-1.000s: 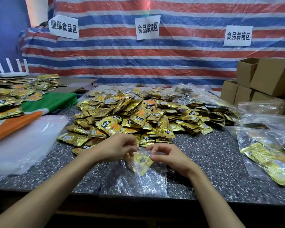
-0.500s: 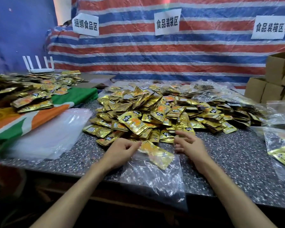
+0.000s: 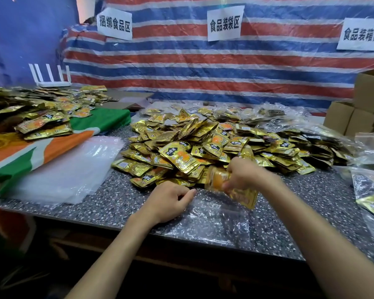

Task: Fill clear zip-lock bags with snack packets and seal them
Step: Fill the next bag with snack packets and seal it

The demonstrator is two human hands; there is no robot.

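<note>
Now the fingers of the right hand (image 3: pixel 244 175) clamp a few gold snack packets (image 3: pixel 244 196) just above the clear zip-lock bag (image 3: pixel 212 219). The curled fingers of the left hand (image 3: pixel 168 201) pinch its mouth edge on the speckled surface (image 3: pixel 117 203), near the big packet pile (image 3: pixel 203 147).

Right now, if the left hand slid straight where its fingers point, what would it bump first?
Probably the gold packets held by the right hand, just over the clear bag.

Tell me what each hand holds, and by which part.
Left hand pinches the clear plastic zip-lock bag at its top edge. Right hand grips blurred gold foil snack packets around their middle.
</note>
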